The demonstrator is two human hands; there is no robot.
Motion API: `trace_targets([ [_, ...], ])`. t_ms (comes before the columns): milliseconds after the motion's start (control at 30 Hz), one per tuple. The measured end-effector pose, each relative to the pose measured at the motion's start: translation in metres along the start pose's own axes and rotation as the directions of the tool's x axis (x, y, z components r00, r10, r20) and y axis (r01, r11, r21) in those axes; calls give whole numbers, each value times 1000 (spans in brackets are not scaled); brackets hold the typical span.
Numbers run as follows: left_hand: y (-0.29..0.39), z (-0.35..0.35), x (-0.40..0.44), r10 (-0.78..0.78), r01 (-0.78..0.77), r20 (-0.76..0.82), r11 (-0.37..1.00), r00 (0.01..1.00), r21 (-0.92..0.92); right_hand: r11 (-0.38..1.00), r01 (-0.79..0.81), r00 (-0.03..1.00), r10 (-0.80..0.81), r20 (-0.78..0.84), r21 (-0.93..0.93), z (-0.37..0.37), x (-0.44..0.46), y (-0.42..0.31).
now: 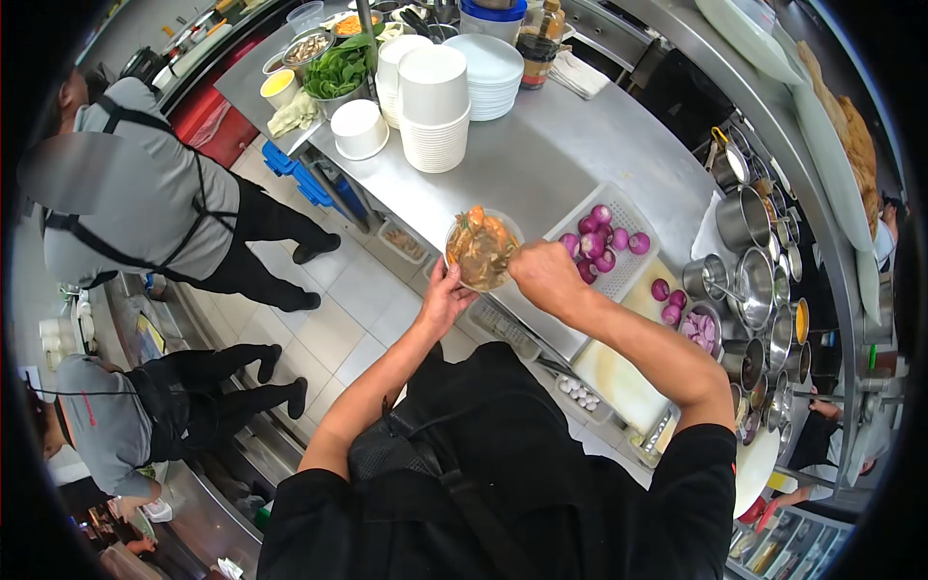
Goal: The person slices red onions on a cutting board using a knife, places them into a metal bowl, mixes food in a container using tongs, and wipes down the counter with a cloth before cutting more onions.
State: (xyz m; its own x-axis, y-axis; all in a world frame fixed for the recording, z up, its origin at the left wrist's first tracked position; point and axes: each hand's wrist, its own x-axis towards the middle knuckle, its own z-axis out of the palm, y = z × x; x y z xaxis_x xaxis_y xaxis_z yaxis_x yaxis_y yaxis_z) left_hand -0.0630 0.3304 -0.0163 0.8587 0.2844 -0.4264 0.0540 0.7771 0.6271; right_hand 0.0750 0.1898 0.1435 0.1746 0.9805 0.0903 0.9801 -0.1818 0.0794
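A round bowl [483, 253] of food in brown sauce, with orange pieces on top, is held in front of me near the table's edge. My left hand [448, 298] supports its lower left side, fingers and thumb against the rim. At the bowl's right rim, my right hand [543, 275] is closed in a fist; whatever it grips is hidden by the fingers. Just right of that fist lies a pale perforated basket [650, 215] with several peeled purple onions [601, 237].
Stacked white tubs [434, 116] and pale plates [480, 72] stand farther back on the steel table [541, 130]. A cutting board [619, 382] lies to the right, near metal pots [742, 217]. Two people in grey shirts [145, 184] are at the left.
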Motion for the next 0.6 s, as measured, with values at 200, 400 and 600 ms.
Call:
trace_targets([
  [200, 3, -14, 11, -93, 91, 13, 992, 996, 84, 992, 123, 992, -123, -40, -7, 38, 0, 2],
  [400, 13, -12, 15, -133, 138, -39, 976, 990, 170, 990, 113, 991, -118, 61, 82, 53, -4, 25],
  [600, 13, -7, 17, -126, 141, -93, 974, 988, 180, 995, 76, 986, -65, -156, 63, 46, -32, 36],
])
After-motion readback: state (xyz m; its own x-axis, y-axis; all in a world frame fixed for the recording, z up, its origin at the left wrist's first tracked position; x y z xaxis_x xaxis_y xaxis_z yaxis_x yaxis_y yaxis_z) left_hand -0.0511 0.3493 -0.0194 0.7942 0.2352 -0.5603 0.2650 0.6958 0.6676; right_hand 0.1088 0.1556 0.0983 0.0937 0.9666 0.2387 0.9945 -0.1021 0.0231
